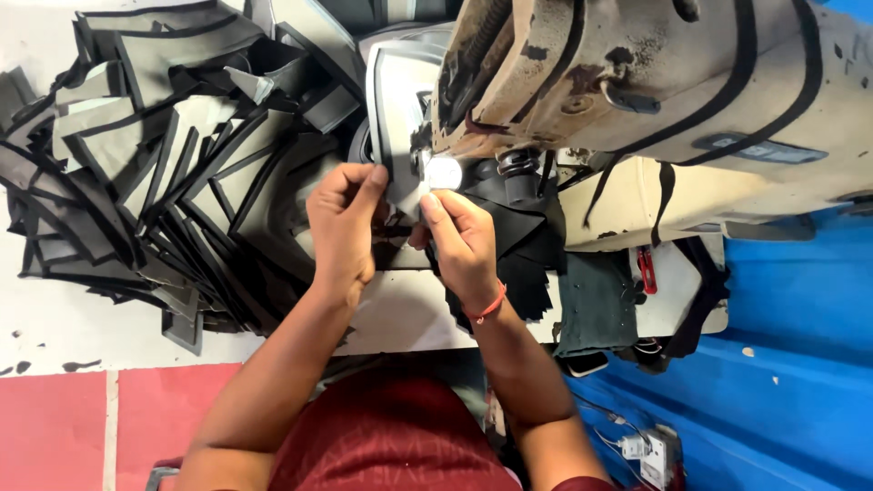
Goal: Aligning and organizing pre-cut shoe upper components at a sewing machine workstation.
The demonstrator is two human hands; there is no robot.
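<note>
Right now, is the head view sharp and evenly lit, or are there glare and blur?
Head view: bright, fairly even light; glare on the round metal part by the fingers; both hands slightly soft; stacked dark pieces readable; sewing machine close, filling the top right.

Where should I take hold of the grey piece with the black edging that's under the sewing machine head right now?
Probably by its near edge, coming from the person's side. The grey piece runs away under the machine head, which blocks the far end. The left hand and right hand already pinch its near part from either side, just short of the sewing point, leaving the pile of cut pieces untouched.
</note>
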